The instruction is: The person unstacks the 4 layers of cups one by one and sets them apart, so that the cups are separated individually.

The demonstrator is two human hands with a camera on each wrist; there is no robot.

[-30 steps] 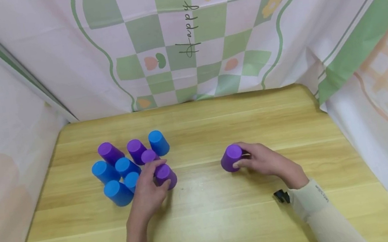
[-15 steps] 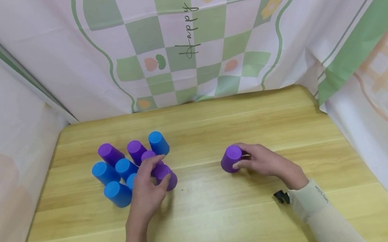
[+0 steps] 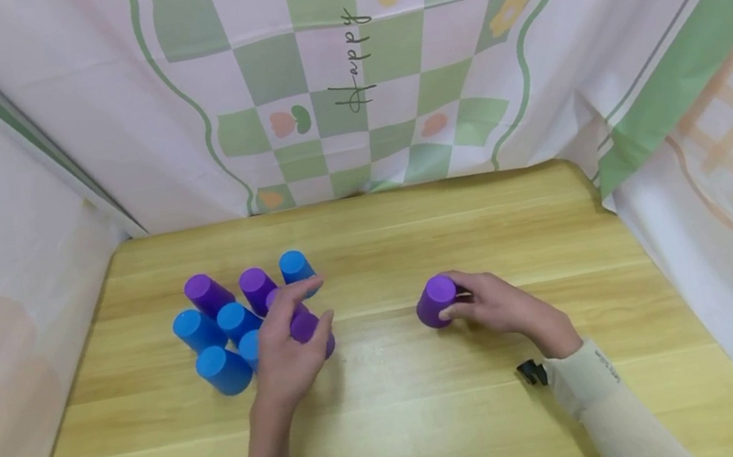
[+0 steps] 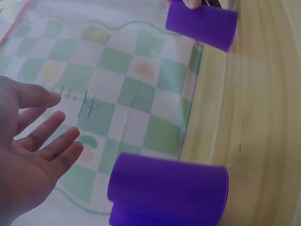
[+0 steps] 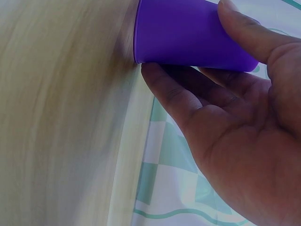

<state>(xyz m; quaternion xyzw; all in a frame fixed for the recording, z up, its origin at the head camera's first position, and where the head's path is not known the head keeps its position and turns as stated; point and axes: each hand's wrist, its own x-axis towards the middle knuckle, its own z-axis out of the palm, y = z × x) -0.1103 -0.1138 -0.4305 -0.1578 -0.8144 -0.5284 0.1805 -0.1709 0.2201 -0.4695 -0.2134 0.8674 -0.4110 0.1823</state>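
Note:
A cluster of upturned blue cups [image 3: 220,367] and purple cups [image 3: 205,292] stands at the table's left. My left hand [image 3: 310,306] hovers over the cluster's right edge with fingers spread, holding nothing, just above a purple cup [image 3: 314,329]. In the left wrist view that hand [image 4: 51,136] is open beside the same purple cup [image 4: 169,188]. To the right, my right hand [image 3: 456,295] grips a lone upturned purple cup [image 3: 436,301] standing on the wood. The right wrist view shows the thumb [image 5: 244,33] and fingers wrapped round this cup [image 5: 188,35].
The wooden table [image 3: 402,420] is walled by patterned cloth: a checkered panel [image 3: 346,89] at the back and plain drapes at both sides. One blue cup [image 3: 295,265] stands at the cluster's far right, close to my left fingertips.
My left hand has let go of the near purple cup, lifted and spread its fingers. The cup stays where it stood. My right hand and its cup have not moved.

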